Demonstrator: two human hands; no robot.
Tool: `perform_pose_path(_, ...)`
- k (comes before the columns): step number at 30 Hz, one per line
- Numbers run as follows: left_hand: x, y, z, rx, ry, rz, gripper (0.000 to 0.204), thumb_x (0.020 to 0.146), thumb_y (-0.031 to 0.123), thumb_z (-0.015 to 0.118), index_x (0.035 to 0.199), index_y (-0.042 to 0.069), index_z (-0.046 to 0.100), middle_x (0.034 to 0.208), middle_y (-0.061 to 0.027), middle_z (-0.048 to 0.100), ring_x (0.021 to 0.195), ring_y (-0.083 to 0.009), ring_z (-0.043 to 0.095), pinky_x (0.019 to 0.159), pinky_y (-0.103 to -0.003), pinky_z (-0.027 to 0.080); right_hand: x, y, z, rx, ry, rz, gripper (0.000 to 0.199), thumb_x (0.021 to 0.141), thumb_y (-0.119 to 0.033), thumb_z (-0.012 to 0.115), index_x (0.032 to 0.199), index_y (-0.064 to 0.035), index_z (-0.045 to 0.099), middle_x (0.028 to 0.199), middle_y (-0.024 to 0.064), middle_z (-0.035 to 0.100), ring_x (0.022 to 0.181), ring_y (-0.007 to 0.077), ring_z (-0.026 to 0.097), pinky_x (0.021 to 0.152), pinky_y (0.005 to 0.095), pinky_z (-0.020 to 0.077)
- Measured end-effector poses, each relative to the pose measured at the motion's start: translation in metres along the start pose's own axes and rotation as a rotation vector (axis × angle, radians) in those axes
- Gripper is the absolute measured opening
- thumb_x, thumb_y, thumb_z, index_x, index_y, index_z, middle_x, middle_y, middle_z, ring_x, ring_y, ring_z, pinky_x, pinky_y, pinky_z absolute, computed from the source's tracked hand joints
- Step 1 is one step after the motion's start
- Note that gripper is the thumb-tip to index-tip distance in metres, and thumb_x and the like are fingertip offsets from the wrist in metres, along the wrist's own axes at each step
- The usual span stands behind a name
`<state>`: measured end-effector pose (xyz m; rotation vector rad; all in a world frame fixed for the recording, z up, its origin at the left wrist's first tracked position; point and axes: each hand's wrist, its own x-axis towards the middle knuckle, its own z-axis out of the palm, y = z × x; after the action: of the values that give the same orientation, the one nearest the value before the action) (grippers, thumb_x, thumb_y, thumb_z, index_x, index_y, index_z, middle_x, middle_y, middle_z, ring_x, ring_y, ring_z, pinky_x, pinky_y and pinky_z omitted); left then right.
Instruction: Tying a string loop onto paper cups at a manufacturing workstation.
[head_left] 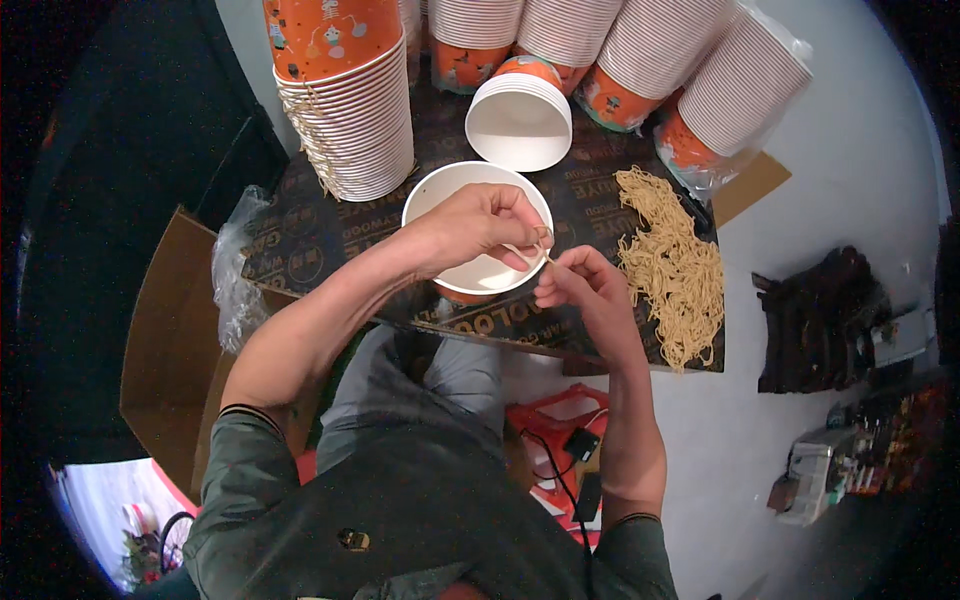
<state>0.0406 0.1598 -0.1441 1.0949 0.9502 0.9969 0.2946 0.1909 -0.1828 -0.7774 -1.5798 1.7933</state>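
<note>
A paper bucket, white inside with some orange on its outside, stands near the table's front edge. Over its right rim, my left hand is closed in a pinch on a thin tan cord. Just beside it, my right hand also pinches the cord, close to the bucket's outer wall. Whether the cord is fastened to the bucket is hidden by my fingers. To the right lies a tangled heap of similar tan cords.
A tall stack of nested buckets with cords along its side rises at the left. Another white-lined bucket lies tipped behind mine. Several bagged stacks line the back. A cardboard box stands left of the dark printed table.
</note>
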Motion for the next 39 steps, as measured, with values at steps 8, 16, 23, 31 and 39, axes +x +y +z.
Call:
perform_pose_path(8,-0.003,0.010,0.008,0.055,-0.041,0.033,0.011,0.108,0.011,0.067,0.114,0.002,0.067,0.110,-0.0089,0.079,0.097,-0.0125,0.076,0.084,-0.028,0.064,0.001,0.004,0.002,0.044,0.000,-0.055,0.011,0.111,-0.013,0.064,0.115,-0.0024,0.063,0.108,0.0091,0.076,0.099,0.0166,0.076,0.093,0.0340,0.0639)
perform_pose_path(16,-0.004,0.013,0.007,0.107,-0.032,0.000,0.015,0.111,0.018,0.065,0.117,0.005,0.065,0.111,-0.0069,0.080,0.094,-0.0110,0.075,0.080,-0.027,0.063,0.003,0.009,0.005,0.041,0.014,-0.062,0.017,0.116,-0.018,0.057,0.114,-0.0023,0.062,0.110,0.0087,0.073,0.101,0.0158,0.075,0.097,0.0353,0.0640)
perform_pose_path(23,-0.003,0.011,0.008,0.086,-0.023,0.026,0.024,0.112,0.020,0.064,0.128,0.002,0.066,0.109,-0.0061,0.079,0.092,-0.0091,0.074,0.079,-0.025,0.064,0.002,0.018,0.006,0.079,0.021,-0.089,0.019,0.117,-0.019,0.055,0.113,-0.0021,0.062,0.109,0.0069,0.070,0.102,0.0148,0.073,0.098,0.0359,0.0643)
perform_pose_path(31,-0.018,0.011,0.002,0.394,0.063,0.065,0.039,0.113,0.031,0.064,0.138,0.002,0.069,0.118,-0.0049,0.076,0.101,-0.0136,0.070,0.089,-0.031,0.059,0.002,0.018,0.009,0.097,0.022,-0.093,0.018,0.116,-0.019,0.058,0.118,-0.0021,0.064,0.111,0.0078,0.072,0.105,0.0158,0.073,0.097,0.0364,0.0641)
perform_pose_path(39,-0.032,0.013,0.017,0.632,0.064,0.038,0.027,0.107,0.025,0.069,0.113,0.000,0.076,0.098,-0.0058,0.077,0.097,-0.0131,0.069,0.088,-0.034,0.056,0.000,0.014,0.015,0.025,0.076,-0.115,0.018,0.115,-0.019,0.060,0.116,-0.0020,0.066,0.110,0.0066,0.072,0.104,0.0146,0.072,0.095,0.0338,0.0640)
